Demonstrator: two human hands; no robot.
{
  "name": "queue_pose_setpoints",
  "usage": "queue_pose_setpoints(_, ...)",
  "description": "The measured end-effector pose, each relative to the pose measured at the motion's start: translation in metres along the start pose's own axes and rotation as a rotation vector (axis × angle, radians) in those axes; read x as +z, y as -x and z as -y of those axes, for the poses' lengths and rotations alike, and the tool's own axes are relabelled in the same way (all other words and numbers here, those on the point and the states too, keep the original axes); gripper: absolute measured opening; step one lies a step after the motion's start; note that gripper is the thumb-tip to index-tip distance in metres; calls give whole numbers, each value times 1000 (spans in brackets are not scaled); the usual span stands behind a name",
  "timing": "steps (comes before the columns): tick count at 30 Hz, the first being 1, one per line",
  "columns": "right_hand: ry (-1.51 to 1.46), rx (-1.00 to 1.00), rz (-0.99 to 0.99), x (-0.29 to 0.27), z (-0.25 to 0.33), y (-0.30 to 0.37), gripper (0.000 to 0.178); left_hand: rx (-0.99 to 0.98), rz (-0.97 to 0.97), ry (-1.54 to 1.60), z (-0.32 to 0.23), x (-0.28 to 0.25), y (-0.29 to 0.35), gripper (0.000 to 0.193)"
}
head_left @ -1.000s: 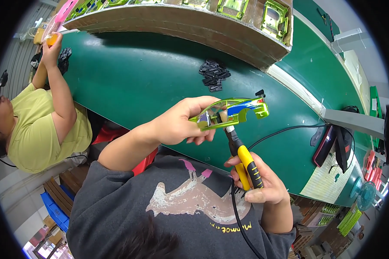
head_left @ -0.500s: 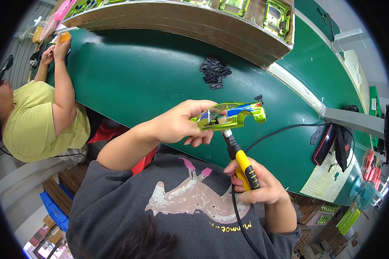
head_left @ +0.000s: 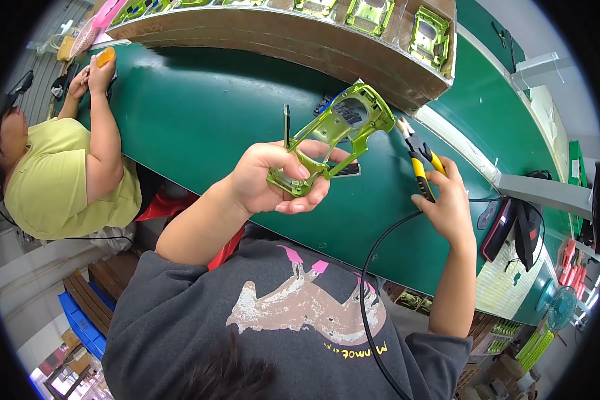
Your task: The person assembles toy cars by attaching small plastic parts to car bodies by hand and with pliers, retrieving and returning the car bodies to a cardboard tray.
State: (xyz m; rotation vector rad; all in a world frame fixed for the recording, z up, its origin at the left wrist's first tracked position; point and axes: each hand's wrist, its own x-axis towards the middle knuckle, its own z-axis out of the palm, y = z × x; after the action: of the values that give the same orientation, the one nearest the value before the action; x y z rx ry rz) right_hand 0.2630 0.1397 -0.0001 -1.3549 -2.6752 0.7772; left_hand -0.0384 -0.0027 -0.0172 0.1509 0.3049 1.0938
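Black parts (head_left: pixel 323 105) (behind shell (head_left: pixel 359 143)) half-hidden

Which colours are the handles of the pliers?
The handles are yellow and black, clearest in the head view.

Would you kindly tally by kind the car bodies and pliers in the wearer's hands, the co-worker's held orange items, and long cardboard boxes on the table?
Green car body: 1
Yellow-and-black pliers: 1
Orange item: 1
Long cardboard box: 1
Total: 4

Tabletop (head_left: pixel 200 127) free left of car shell (head_left: pixel 361 141); cardboard box (head_left: pixel 300 40) blocks far side, cable (head_left: pixel 363 293) crosses near edge.
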Motion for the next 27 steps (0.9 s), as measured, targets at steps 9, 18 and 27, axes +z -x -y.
queue_pose_setpoints(9,9,-43,-156,18,-22,-6,43,82,-251,-835,3,26,-2,57)
queue_pose_setpoints(18,-595,-453,-367,-17,68,32,101,705,-207,-1859,32,37,-7,46)
queue_pose_setpoints(27,-268,-452,-156,-26,87,36,120,709,-261,-2100,36,39,-13,54)
